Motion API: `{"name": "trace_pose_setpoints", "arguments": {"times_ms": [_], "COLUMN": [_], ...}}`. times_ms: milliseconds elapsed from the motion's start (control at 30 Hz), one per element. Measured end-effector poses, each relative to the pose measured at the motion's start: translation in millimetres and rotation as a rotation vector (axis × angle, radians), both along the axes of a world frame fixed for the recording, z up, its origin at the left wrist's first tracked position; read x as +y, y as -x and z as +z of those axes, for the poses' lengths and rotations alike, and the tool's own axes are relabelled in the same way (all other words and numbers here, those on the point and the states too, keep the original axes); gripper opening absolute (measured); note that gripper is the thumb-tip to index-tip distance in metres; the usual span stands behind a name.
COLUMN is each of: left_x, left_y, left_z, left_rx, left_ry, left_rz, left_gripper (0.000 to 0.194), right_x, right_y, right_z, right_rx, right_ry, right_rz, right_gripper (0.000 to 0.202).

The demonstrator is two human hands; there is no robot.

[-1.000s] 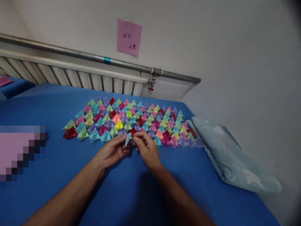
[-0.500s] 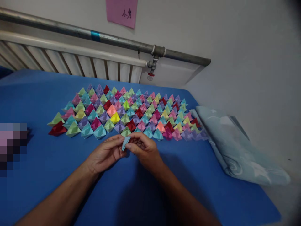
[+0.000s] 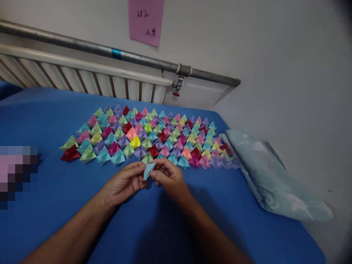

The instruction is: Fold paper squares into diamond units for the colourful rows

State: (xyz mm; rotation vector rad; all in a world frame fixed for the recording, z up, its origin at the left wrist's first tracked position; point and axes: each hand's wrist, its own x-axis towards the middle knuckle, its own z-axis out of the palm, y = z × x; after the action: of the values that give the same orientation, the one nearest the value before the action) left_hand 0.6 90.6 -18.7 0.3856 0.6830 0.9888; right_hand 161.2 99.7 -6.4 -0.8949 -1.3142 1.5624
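My left hand and my right hand meet over a blue bed sheet, both pinching one small light-blue folded paper piece between their fingertips. Just beyond the hands lies a wide patch of several small folded paper boats in green, pink, purple, teal, red and yellow, set in close rows. The nearest boats, a green one and a teal one, sit just past my fingers.
A pale blue folded cloth or pillow lies at the sheet's right edge against the wall. A white railing and a grey pipe with a valve run behind. A pink note hangs on the wall. A blurred pink patch sits far left.
My view has shifted a little, down then back up. Both hands stay together on the light-blue paper, turning it slightly between the fingers.
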Motion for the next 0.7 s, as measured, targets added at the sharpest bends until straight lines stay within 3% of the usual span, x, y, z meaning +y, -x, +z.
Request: {"name": "trace_pose_setpoints", "arguments": {"times_ms": [333, 533, 700], "left_x": [0.9, -1.1, -0.3], "left_y": [6.2, 3.5, 3.0], "left_z": [5.1, 8.5, 10.2], "left_rx": [0.195, 0.114, 0.193], "left_ry": [-0.136, -0.119, -0.066], "left_rz": [0.015, 0.014, 0.055], "left_gripper": [0.031, 0.036, 0.027], "right_x": [0.3, -3.0, -3.5], "right_y": [-6.3, -5.9, -4.8], "right_z": [-2.9, 0.1, -1.4], "right_rx": [-0.026, -0.021, -0.078], "right_ry": [-0.032, -0.102, -0.109], "right_rz": [0.017, -0.029, -0.065], "right_gripper": [0.02, 0.013, 0.01]}}
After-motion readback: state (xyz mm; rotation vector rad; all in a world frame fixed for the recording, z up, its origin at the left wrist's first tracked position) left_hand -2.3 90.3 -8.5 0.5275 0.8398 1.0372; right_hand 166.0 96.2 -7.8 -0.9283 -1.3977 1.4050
